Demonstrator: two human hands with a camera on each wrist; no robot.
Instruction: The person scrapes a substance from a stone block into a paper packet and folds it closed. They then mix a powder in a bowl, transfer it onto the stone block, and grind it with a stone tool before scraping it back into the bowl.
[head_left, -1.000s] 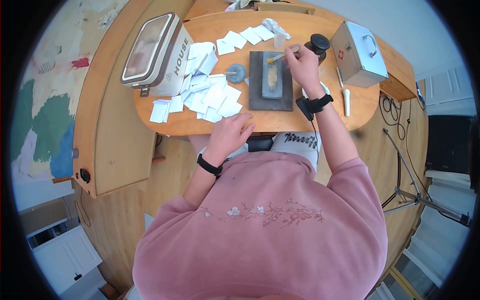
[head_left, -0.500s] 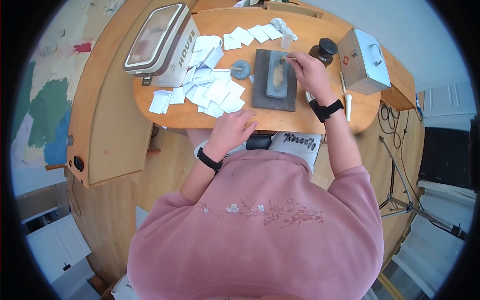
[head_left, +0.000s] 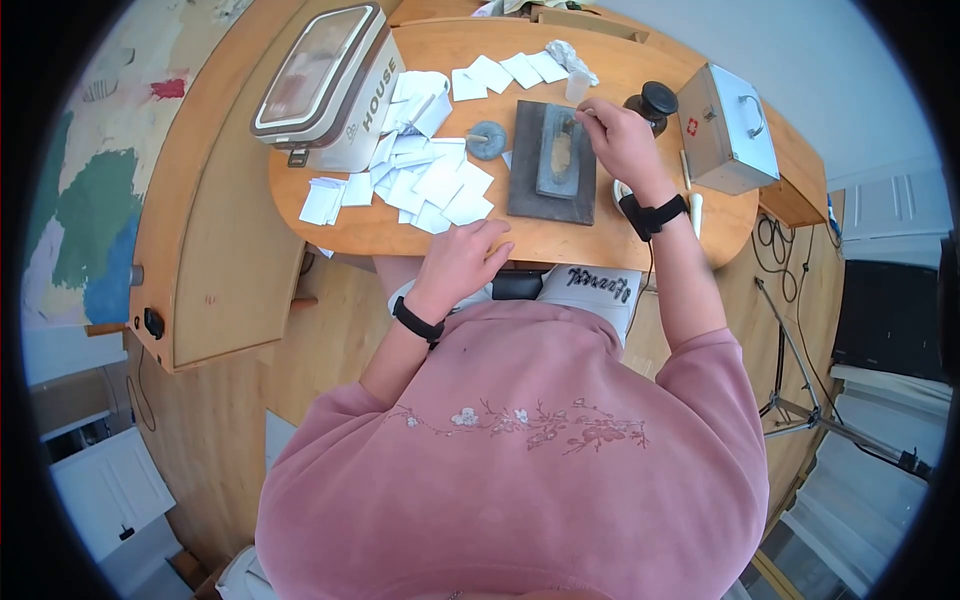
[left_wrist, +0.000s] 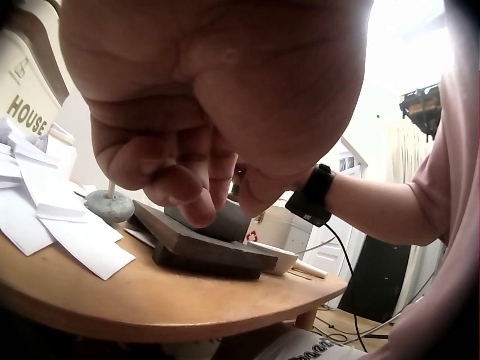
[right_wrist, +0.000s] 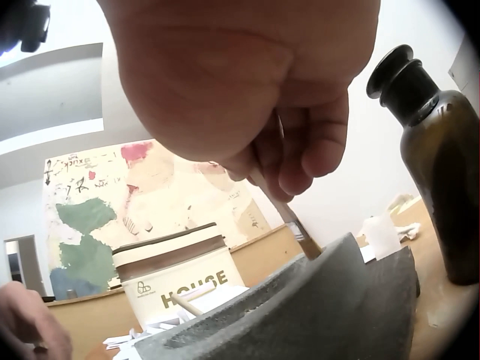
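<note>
My right hand [head_left: 625, 140] pinches a small brush [right_wrist: 295, 225], its bristles pointing down at the far end of a grey boat-shaped grinding trough [head_left: 558, 185]. Tan powder [head_left: 562, 156] lies along the hollow of that trough. Beneath it is a dark flat slab [head_left: 525, 203]. My left hand [head_left: 462, 262] rests at the table's near edge with relaxed fingers and holds nothing; white paper squares [head_left: 440, 185] lie just beyond it. Left of the slab sits a round grey grinding wheel [head_left: 487, 148] with a wooden stick through it.
A brown glass bottle [head_left: 650, 105] and a silver case [head_left: 730, 135] stand right of the trough. Nearby lies a white pestle [head_left: 696, 215]. At the left is a box marked HOUSE [head_left: 370, 110]. A small clear cup [head_left: 577, 86] stands behind the slab.
My right hand has turned the brush from lying level over the trough to pointing down at its far end. The head view has shifted slightly; my left hand stays at the table edge.
</note>
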